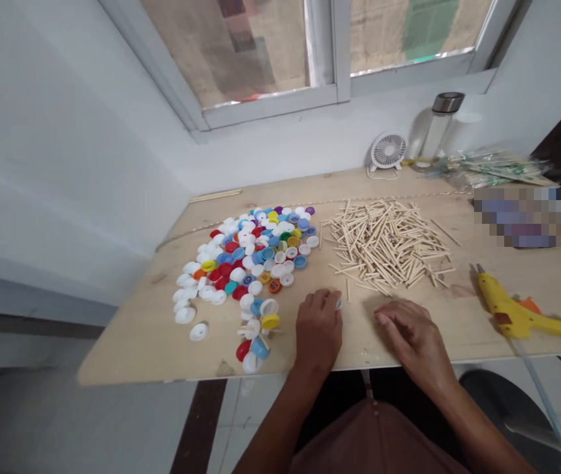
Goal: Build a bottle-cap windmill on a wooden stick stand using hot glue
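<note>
My left hand (319,329) is closed near the table's front edge, with a small piece of a pale cap (338,304) showing at its fingertips. To its right, my right hand (409,329) has its fingers curled together, and what they hold, if anything, is hidden. A heap of colourful bottle caps (255,253) lies to the left. Several caps with sticks (255,329) stand in a small group beside my left hand. Behind my hands is a pile of short wooden sticks (389,243).
A yellow glue gun (512,309) lies at the right. Farther back are a white fan (388,151), a glass bottle (438,131) and bagged sticks (492,168). A twisted cord crosses the wooden table (132,329) behind the piles.
</note>
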Available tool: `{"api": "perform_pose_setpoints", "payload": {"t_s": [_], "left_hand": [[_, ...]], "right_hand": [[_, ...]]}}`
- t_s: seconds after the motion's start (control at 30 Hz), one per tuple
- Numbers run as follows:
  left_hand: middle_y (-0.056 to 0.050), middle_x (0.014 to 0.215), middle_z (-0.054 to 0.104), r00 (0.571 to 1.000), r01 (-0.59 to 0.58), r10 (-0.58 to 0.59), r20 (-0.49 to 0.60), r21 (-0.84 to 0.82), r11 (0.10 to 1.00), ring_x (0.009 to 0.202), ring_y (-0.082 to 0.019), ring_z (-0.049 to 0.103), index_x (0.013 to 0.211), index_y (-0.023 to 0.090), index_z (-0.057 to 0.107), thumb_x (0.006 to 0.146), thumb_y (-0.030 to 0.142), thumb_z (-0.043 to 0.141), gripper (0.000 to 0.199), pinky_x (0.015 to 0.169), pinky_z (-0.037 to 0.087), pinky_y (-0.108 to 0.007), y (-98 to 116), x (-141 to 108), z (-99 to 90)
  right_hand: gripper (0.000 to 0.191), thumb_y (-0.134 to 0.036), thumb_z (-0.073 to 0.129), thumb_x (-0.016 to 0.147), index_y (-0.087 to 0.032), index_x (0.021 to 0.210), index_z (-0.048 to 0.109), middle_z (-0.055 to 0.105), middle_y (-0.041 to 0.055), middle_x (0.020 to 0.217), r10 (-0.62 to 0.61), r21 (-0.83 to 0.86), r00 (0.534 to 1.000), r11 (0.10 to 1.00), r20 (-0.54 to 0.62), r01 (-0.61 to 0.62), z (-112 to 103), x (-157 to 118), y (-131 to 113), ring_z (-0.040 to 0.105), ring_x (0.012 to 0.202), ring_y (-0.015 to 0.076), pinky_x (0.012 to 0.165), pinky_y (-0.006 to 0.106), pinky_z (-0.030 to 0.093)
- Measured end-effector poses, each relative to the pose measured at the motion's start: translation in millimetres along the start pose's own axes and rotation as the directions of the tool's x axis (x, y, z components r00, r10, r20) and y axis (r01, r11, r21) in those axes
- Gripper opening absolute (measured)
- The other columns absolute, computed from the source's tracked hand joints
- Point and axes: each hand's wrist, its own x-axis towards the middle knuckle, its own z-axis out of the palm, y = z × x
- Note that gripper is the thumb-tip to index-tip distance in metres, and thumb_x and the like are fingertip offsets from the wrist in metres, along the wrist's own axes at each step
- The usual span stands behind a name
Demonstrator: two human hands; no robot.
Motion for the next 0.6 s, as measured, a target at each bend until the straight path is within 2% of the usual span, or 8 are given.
{"api": "perform_pose_setpoints", "payload": {"t_s": [0.07, 0.13, 0.2, 0.27, 0.33, 0.4, 0.5, 0.6], "left_hand": [[-0.008, 0.103, 0.066, 0.996, 0.082, -0.084, -0.005, -0.187, 0.979, 0.094, -0.022, 0.058, 0.105, 0.02, 0.064, 0.078, 0.009, 0.053, 0.031, 0.085, 0.047, -0.039, 2, 1, -2.4], [-0.006, 0.099, 0.067, 0.977, 0.207, -0.207, 0.048, -0.445, 0.871, 0.09, -0.02, 0.06, 0.103, 0.02, 0.065, 0.078, 0.014, 0.056, 0.028, 0.083, 0.048, -0.036, 5, 1, -4.4], [-0.005, 0.094, 0.069, 0.935, 0.341, -0.302, 0.183, -0.693, 0.635, 0.085, -0.018, 0.062, 0.102, 0.019, 0.066, 0.076, 0.021, 0.062, 0.026, 0.08, 0.048, -0.032, 10, 0, -5.8], [-0.005, 0.09, 0.069, 0.885, 0.433, -0.343, 0.315, -0.827, 0.358, 0.083, -0.017, 0.062, 0.1, 0.017, 0.067, 0.074, 0.026, 0.067, 0.028, 0.077, 0.048, -0.029, 15, -2, -6.9], [-0.005, 0.088, 0.069, 0.848, 0.467, -0.356, 0.393, -0.871, 0.15, 0.081, -0.016, 0.061, 0.099, 0.016, 0.068, 0.073, 0.029, 0.07, 0.029, 0.075, 0.047, -0.027, 20, -4, -8.1], [-0.006, 0.089, 0.069, 0.826, 0.48, -0.343, 0.447, -0.877, 0.012, 0.08, -0.015, 0.06, 0.098, 0.015, 0.068, 0.073, 0.028, 0.071, 0.028, 0.074, 0.046, -0.027, 25, -6, -9.3], [-0.006, 0.092, 0.069, 0.804, 0.49, -0.298, 0.515, -0.857, -0.16, 0.082, -0.014, 0.061, 0.096, 0.015, 0.068, 0.074, 0.025, 0.071, 0.025, 0.077, 0.046, -0.026, 32, -8, -10.2], [-0.004, 0.086, 0.069, 0.776, 0.481, -0.31, 0.55, -0.833, -0.273, 0.077, -0.012, 0.061, 0.091, 0.015, 0.068, 0.072, 0.025, 0.073, 0.022, 0.075, 0.047, -0.024, 38, -11, -8.2]], "right_hand": [[0.021, -0.032, 0.048, 0.093, -0.022, 0.083, 0.064, 0.069, 0.0019, 0.083, -0.008, -0.004, 1.0, 1.0, 0.004, 0.008, 1, 1, -1, 0.064, 0.084, 0.0203, 0.085, 0.039, 0.042], [0.018, -0.031, 0.049, 0.093, -0.023, 0.088, 0.064, 0.07, 0.0025, 0.086, -0.015, -0.003, 1.0, 1.0, -0.018, 0.015, 2, 2, -2, 0.064, 0.087, 0.0208, 0.085, 0.039, 0.043], [0.015, -0.029, 0.052, 0.091, -0.024, 0.098, 0.064, 0.07, 0.0033, 0.094, -0.023, 0.008, 0.998, 1.0, -0.053, 0.023, 4, 3, -4, 0.063, 0.094, 0.0214, 0.088, 0.04, 0.043], [0.021, -0.028, 0.054, 0.089, -0.024, 0.11, 0.06, 0.069, 0.0042, 0.105, -0.052, 0.027, 0.997, 0.998, -0.05, 0.053, 5, 5, -8, 0.06, 0.102, 0.0218, 0.09, 0.04, 0.043], [0.03, -0.027, 0.055, 0.088, -0.025, 0.118, 0.056, 0.066, 0.0051, 0.113, -0.101, 0.046, 0.995, 0.994, -0.02, 0.102, 7, 7, -12, 0.058, 0.108, 0.0219, 0.092, 0.04, 0.044], [0.033, -0.025, 0.055, 0.088, -0.025, 0.121, 0.054, 0.064, 0.0056, 0.116, -0.141, 0.059, 0.99, 0.988, 0.0, 0.141, 9, 9, -16, 0.056, 0.11, 0.0218, 0.092, 0.04, 0.044], [0.032, -0.023, 0.054, 0.088, -0.025, 0.121, 0.053, 0.064, 0.006, 0.113, -0.166, 0.055, 0.986, 0.985, 0.02, 0.165, 12, 9, -20, 0.057, 0.106, 0.0218, 0.09, 0.04, 0.046], [0.033, -0.022, 0.054, 0.088, -0.023, 0.121, 0.052, 0.065, 0.0074, 0.109, -0.209, 0.013, 0.977, 0.978, 0.032, 0.209, 13, 5, -21, 0.057, 0.102, 0.0226, 0.087, 0.04, 0.046]]}}
